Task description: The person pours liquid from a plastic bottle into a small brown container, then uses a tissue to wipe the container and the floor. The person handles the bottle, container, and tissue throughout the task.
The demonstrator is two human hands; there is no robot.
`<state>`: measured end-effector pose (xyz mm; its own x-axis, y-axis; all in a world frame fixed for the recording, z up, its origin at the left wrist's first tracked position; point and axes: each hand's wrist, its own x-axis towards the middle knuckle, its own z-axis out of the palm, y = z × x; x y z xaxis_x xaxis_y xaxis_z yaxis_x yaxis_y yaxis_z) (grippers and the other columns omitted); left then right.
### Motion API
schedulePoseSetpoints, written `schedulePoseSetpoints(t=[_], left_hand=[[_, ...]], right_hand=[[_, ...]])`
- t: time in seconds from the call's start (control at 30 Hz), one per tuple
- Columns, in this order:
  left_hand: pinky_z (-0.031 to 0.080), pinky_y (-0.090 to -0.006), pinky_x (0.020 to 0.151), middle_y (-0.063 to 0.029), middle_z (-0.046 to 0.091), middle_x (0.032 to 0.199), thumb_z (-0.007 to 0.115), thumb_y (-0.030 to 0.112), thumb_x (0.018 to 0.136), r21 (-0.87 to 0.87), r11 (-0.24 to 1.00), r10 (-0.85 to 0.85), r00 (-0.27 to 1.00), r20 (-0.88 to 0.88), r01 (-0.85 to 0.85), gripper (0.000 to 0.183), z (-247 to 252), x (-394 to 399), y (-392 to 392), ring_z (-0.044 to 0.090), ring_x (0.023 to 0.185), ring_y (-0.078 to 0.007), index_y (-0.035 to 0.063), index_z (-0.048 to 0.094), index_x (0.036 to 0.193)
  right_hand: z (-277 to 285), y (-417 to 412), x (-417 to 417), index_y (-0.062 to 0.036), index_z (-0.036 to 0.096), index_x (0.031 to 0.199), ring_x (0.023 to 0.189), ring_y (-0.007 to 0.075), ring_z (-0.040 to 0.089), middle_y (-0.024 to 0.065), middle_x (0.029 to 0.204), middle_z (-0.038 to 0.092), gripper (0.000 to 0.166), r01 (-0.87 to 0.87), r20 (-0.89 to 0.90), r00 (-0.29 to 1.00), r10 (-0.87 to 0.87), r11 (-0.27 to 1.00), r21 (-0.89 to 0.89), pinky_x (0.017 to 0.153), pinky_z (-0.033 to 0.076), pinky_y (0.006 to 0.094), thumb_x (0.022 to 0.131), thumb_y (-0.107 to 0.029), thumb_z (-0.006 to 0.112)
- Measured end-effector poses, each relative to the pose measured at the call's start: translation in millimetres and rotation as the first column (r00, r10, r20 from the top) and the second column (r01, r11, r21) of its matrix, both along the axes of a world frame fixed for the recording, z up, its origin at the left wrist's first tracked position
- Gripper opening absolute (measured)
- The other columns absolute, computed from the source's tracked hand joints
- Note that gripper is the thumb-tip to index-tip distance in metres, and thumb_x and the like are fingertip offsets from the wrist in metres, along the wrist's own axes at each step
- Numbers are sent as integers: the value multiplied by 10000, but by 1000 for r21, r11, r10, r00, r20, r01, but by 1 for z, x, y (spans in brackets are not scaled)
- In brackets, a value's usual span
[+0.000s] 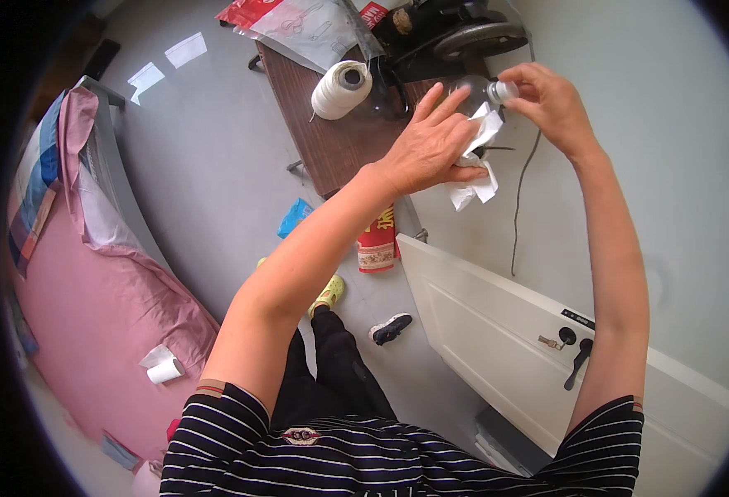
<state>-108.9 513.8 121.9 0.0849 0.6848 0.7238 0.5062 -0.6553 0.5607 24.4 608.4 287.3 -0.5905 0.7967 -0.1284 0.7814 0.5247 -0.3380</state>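
Observation:
A clear plastic bottle (471,89) with a white cap (506,92) lies tilted over the far right side of the brown wooden table (314,143). The fingers of my right hand (551,109) pinch that cap. My left hand (429,149) holds a crumpled white tissue (482,183) between thumb and fingers, and its spread fingertips reach over the bottle's side. Much of the bottle is hidden behind this hand. Left of it on the tabletop is a cone of white thread (339,92).
A black sewing machine (420,28) with a handwheel and a plastic bag (305,31) occupy the table's far end. A white door (495,310) stands at lower right, near a dark shoe (390,328). Left is a pink-covered bed (103,323) with a tissue roll (165,370).

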Motion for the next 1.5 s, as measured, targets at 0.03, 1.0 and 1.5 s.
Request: schedulePoseSetpoints(t=[0.03, 1.0, 1.5], left_hand=[[217, -562, 1132, -116, 568, 957, 782, 387, 722, -1, 1000, 3, 1000, 0, -3, 580, -1, 3, 2, 408, 1332, -349, 37, 529, 1108], [136, -619, 1133, -105, 616, 917, 762, 425, 740, -37, 997, 64, 995, -76, -67, 532, 2, 12, 11, 462, 1305, -293, 46, 535, 1036], [147, -621, 1125, -86, 598, 878, 768, 439, 725, -4, 993, 115, 990, -78, -116, 528, -1, 16, 9, 478, 1291, -288, 59, 543, 1014]], right_hand=[[1, 2, 0, -46, 656, 1025, 808, 168, 646, 43, 908, 637, 219, -28, 53, 998, 26, 999, 45, 776, 513, 281, 819, -107, 694], [-13, 11, 1, -61, 585, 986, 556, 223, 566, 58, 592, 572, 394, 213, 372, 890, -264, 961, 174, 546, 443, 346, 852, -419, 681], [-5, -4, 4, -45, 568, 988, 550, 228, 553, 64, 578, 559, 339, 38, 279, 953, -118, 960, 276, 538, 439, 365, 898, -364, 642]])
